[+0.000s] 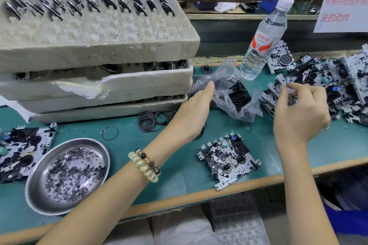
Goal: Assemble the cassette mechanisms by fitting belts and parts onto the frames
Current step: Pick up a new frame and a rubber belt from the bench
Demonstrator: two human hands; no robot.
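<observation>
One cassette mechanism frame (229, 160) lies flat on the green bench near the front edge, between my forearms. My left hand (196, 108) stretches forward with straight fingers, its tips at a clear plastic bag (225, 77) that holds a clump of black belts (239, 95). More loose belts (154, 120) lie in a heap left of that hand. My right hand (300, 109) is raised at the edge of the pile of mechanism frames (326, 83), fingers curled and pinching a small part of a frame there.
Stacked foam trays (95, 45) with flywheels stand at the back left. A steel dish (67, 175) of small washers sits front left, another mechanism (22, 149) beside it. A water bottle (262, 40) stands behind the bag. A single belt (110, 133) lies on the bench.
</observation>
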